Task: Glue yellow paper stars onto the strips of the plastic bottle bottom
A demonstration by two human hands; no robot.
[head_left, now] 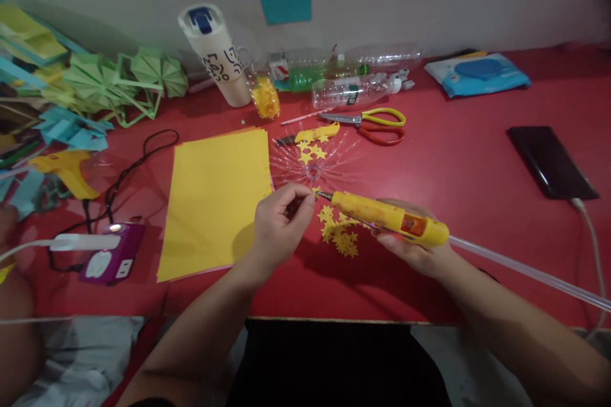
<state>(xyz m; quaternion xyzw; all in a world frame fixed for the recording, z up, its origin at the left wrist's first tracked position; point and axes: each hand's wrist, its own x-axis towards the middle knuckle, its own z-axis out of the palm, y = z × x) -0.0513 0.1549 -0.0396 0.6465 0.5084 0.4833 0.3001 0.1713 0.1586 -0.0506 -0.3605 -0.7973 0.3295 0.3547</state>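
My right hand [415, 248] is wrapped round a yellow hot glue gun [377, 210], and a clear glue stick [520, 267] runs out of its back end. The gun's metal nozzle points left, at a small yellow paper star [316, 191] pinched between the thumb and forefinger of my left hand [281, 222]. Just beyond them, a clear plastic piece cut into thin spread strips [314, 172] lies on the red table, with a few yellow stars [312, 152] on its far side. Below the nozzle is a loose pile of yellow stars [341, 232].
Yellow paper sheets [214, 197] lie left of my hands. Beyond are scissors [363, 119], a utility knife [310, 133], plastic bottles [353, 90] and a tumbler [217, 57]. A purple power strip [112, 254] and another glue gun [71, 172] are left, a phone [551, 162] right.
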